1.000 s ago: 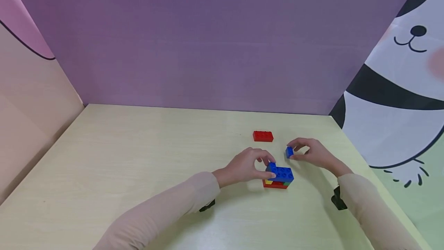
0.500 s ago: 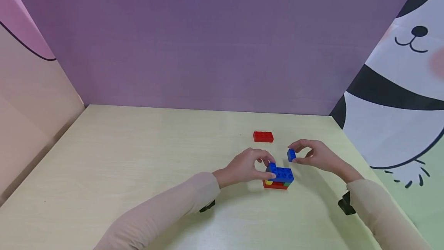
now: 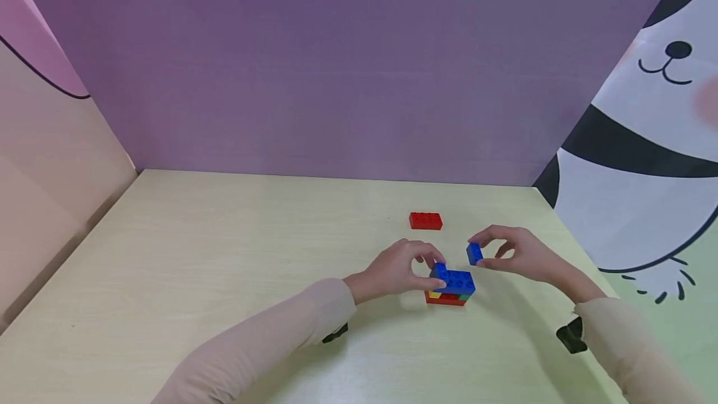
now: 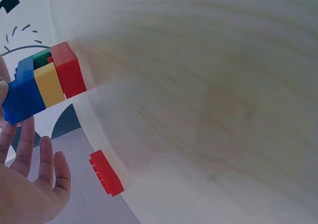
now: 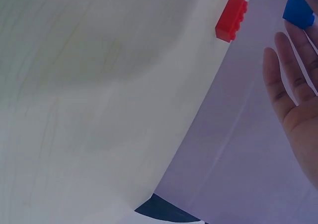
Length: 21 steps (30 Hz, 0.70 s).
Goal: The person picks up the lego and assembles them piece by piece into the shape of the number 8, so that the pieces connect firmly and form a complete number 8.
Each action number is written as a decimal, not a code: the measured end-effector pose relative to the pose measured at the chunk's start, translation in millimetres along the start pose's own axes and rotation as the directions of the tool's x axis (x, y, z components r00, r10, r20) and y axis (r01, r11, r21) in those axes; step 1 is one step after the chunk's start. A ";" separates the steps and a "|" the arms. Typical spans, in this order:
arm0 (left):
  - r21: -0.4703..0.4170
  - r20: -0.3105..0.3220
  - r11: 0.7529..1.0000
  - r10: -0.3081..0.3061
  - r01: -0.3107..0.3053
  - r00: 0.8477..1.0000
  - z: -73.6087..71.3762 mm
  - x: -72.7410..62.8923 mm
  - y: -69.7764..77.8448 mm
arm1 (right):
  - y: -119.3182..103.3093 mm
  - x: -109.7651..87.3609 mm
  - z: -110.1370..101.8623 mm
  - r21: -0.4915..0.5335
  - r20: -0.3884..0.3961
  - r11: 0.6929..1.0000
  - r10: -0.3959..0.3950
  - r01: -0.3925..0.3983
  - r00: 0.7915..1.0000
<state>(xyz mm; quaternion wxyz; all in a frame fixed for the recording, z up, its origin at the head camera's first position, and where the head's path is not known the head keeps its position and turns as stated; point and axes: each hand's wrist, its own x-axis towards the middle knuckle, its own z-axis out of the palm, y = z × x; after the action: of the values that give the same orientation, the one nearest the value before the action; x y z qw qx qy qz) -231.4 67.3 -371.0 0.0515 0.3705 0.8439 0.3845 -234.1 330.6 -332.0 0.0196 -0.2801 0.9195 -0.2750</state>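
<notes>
On the right half of the table stands a small stack of building bricks: a red brick [image 4: 69,70] at the bottom, yellow [image 4: 49,86] and green [image 4: 41,59] ones above it, blue bricks [image 3: 461,282] on top. Thumb and fingers of my left hand [image 3: 399,268] pinch the raised blue part at the stack's left end. My right hand [image 3: 521,255] holds a small blue brick [image 3: 474,254] between thumb and fingertips, behind and just right of the stack. In the right wrist view this blue brick [image 3: 474,254] is cut off by the frame's edge.
Behind the stack lies a loose red brick [image 3: 425,221] on the pale wooden table [image 3: 241,248]. A purple panel [image 3: 336,80] rises at the table's far edge. To the right is a panel with a printed panda [image 3: 645,217].
My right hand has drawn slightly back toward me and to the right with the small blue brick, which has tilted a little. The left hand and the stack stay in place.
</notes>
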 end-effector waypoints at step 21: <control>0.006 -0.001 1.000 0.014 -0.014 1.000 -1.2 -1.3 1.0 | -11.2 -11.8 11.0 0.032 0.030 0.998 -0.061 0.060 0.998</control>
<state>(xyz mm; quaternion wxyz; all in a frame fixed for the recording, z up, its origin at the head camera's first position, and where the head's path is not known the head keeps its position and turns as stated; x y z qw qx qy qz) -230.3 66.2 -369.8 0.0474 0.3766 0.8423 0.3827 -216.4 323.6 -337.0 0.0298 -0.3117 0.9059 -0.2853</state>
